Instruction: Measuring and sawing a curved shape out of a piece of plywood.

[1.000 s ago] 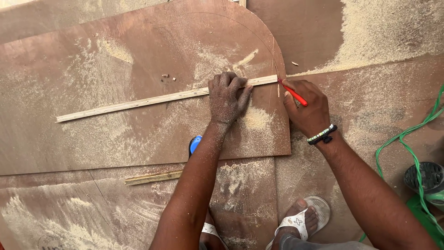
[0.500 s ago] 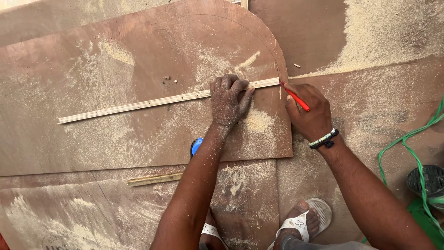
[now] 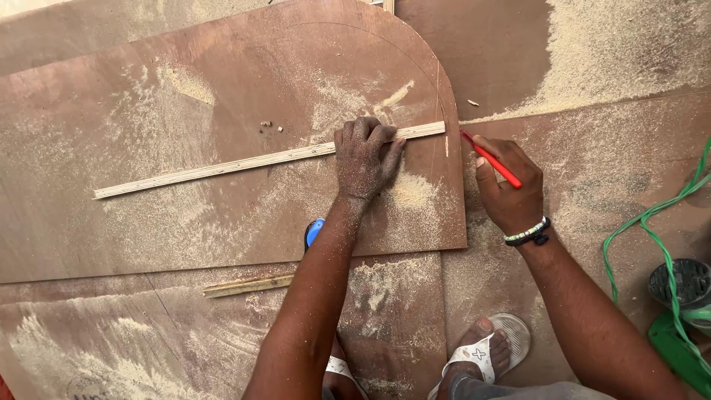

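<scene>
left hand pressed flat, fingers spread; right hand curled in a writing grip.

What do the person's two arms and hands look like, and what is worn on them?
Both forearms are bare, with no sleeves or gloves. The left hand is dusted with pale sawdust. The right hand has a beaded bracelet of white, green and black beads at the wrist.

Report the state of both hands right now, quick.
Left hand: open, pressed flat on the wooden strip, holding nothing.
Right hand: closed on the red pencil.
</scene>
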